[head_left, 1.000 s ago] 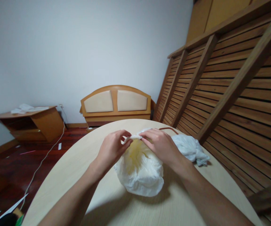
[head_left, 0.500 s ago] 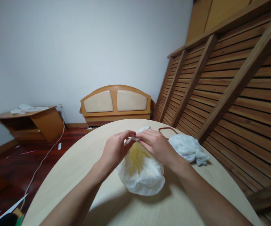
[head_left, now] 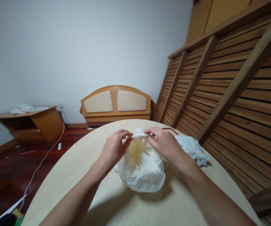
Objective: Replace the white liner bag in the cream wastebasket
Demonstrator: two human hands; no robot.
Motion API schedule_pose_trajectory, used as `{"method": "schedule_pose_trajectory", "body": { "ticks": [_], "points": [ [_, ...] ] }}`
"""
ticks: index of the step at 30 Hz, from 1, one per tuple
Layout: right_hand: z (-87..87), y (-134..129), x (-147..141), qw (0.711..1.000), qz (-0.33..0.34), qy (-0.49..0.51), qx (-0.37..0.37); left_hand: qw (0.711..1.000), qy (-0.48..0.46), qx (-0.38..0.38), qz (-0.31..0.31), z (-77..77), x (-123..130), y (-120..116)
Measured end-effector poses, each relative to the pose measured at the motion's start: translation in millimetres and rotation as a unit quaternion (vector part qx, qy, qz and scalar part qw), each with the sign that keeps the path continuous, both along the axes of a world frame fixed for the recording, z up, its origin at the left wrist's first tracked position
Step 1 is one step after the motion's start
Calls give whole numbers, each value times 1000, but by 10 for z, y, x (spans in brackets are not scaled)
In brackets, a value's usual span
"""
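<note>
A crumpled white plastic bag (head_left: 147, 172) stands on the pale round table (head_left: 98, 133), its mouth spread and a yellowish tint showing inside. My left hand (head_left: 116, 146) pinches the far rim of the bag at its left, thumb against fingers. At the right part of the same rim, my right hand (head_left: 165, 142) pinches the plastic too. Between the two hands a short stretch of gathered rim runs across. Whatever makes the yellow colour inside cannot be made out clearly.
Behind my right hand lies a second bundled white bag (head_left: 192, 149), beside a brown loop (head_left: 170, 129) partly hidden by that hand. A slatted wooden panel (head_left: 220, 103) leans along the right. Beyond the table stand a headboard (head_left: 115, 94) and a low cabinet (head_left: 43, 124).
My hands have moved apart along the bag's rim, the right hand shifting right. The mouth is wider, and more of the rim shows between my fingers.
</note>
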State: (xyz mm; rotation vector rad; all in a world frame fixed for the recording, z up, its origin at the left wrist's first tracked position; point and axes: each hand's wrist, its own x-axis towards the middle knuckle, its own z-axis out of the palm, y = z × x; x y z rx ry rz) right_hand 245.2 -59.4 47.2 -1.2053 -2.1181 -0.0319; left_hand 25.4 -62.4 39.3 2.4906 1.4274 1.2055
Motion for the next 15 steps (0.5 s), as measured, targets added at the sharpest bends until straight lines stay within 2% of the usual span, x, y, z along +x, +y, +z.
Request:
{"method": "schedule_pose_trajectory", "body": {
  "ticks": [4,11,15],
  "points": [
    [-20,3,-18,1000,16,-9,11,1000,10,-3,1,-19,-5,-3],
    [-9,-21,-59,999,40,2,20,998,62,-1,0,135,39,-202],
    [-12,-26,-88,997,73,8,19,997,74,-26,9,129,58,-178]
  ]
}}
